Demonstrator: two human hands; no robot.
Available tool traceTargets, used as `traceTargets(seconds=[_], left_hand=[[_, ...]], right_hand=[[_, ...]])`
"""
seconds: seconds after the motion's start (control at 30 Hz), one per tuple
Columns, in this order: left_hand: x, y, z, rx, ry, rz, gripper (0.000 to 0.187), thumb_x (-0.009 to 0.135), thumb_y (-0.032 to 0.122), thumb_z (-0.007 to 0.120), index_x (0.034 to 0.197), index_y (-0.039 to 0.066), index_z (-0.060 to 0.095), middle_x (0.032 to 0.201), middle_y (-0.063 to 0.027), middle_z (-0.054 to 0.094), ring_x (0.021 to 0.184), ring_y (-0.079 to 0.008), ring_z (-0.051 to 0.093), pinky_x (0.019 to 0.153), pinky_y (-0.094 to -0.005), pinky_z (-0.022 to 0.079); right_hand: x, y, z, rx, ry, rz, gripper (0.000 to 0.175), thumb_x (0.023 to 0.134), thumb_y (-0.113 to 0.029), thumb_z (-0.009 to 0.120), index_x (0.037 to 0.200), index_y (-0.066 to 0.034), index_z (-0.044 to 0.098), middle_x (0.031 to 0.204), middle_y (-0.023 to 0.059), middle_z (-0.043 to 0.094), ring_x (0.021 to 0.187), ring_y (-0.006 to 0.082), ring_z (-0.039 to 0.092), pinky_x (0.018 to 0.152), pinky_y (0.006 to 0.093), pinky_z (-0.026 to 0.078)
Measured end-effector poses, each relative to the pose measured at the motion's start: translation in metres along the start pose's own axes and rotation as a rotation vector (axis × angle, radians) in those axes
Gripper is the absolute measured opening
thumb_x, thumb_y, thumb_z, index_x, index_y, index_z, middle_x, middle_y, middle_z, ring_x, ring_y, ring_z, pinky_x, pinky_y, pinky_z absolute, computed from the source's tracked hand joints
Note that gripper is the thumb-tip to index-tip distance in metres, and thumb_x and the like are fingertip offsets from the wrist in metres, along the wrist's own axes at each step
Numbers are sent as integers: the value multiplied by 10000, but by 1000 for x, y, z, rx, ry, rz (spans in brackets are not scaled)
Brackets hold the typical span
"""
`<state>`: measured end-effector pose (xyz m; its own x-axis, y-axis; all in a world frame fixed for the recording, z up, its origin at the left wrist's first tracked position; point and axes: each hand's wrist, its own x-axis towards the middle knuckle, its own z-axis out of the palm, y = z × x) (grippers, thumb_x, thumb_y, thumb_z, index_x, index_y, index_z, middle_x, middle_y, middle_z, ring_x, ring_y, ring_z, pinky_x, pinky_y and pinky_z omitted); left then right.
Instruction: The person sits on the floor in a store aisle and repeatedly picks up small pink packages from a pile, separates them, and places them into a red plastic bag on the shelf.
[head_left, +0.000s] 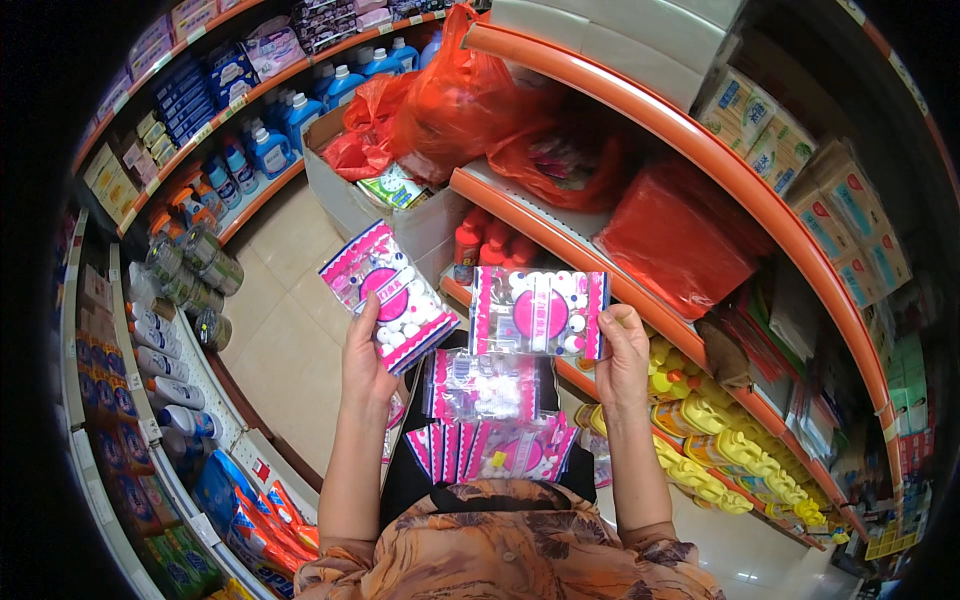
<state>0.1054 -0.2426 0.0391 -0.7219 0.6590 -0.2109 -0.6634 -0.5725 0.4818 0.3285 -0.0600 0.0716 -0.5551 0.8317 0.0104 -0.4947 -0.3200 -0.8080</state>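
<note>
Tilted in my left hand (367, 358) is a clear and pink plastic packet of white balls (409, 311), probably mothballs. My right hand (624, 352) grips the right edge of a second such packet (540, 313), held nearly level with its printed face up. Below them, a packet seen from its clear side (484, 390) rests at my lap. A fanned row of the same pink packets (495, 454) lies closer to my body, one with a small yellow sticker. My black-clad legs are partly hidden under the packets.
A cardboard box (341, 199) with red plastic bags (465, 97) stands ahead. Orange-edged shelves (540, 232) run along the right, holding red bags and yellow bottles (690, 416). White bottles (176, 394) line the left shelf. Tiled floor (285, 337) shows between the shelves.
</note>
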Motion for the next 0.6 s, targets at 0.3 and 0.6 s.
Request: traceTargets(seconds=[0.3, 0.6], left_hand=[[-7, -11, 6, 82, -41, -104, 334, 933, 215, 595, 1189, 10, 531, 1106, -124, 647, 971, -236, 663, 842, -395, 558], [-23, -27, 21, 87, -80, -253, 344, 946, 289, 577, 1147, 11, 555, 1082, -106, 654, 946, -199, 658, 844, -369, 543]], right_hand=[[0, 0, 1, 29, -49, -31, 57, 911, -28, 565, 942, -55, 525, 879, 74, 656, 767, 116, 645, 704, 247, 546], [10, -22, 30, -72, -169, 12, 87, 881, -13, 607, 962, -21, 576, 849, 49, 655, 757, 88, 626, 709, 207, 504]])
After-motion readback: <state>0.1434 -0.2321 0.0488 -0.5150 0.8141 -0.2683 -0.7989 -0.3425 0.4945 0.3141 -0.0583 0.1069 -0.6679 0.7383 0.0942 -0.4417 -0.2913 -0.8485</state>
